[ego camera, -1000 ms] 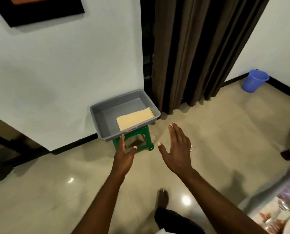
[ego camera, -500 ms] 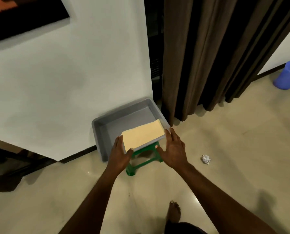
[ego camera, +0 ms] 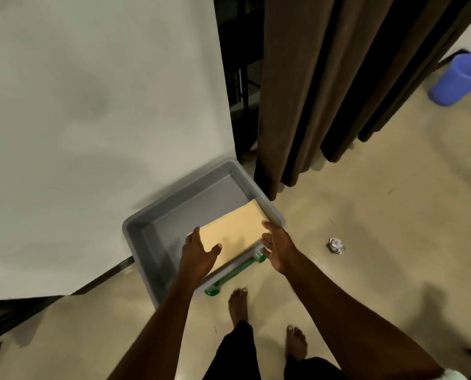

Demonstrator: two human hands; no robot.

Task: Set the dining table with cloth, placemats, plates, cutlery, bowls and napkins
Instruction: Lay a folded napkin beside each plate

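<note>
Neither hand has closed on anything: my left hand (ego camera: 200, 249) spreads wide, fingers straight, thumb lying across the near-left part of the folded cream cloth (ego camera: 234, 229), while my right hand (ego camera: 276, 246) is equally open at the cloth's right edge, fingertips over the rim of the grey tub (ego camera: 138, 231). Whether either palm actually presses the fabric I cannot tell.

The cloth lies between the two hands, flat in the tub's right half and against its right wall. I judge that the hands bracket it so the fold can be lifted from both ends without falling open. The tub sits raised on a green stool (ego camera: 230, 275), just below my right hand, which presumably keeps the linen off the floor and within reach.

Beyond the hands stands a white wall (ego camera: 91, 105); beyond and to the right hang brown curtains (ego camera: 311, 91). A crumpled scrap of paper (ego camera: 336, 246) lies on the floor right of my right hand, and a blue bucket (ego camera: 458, 78) stands well apart from it.

No brand, label or legible writing appears on tub, stool or cloth.
</note>
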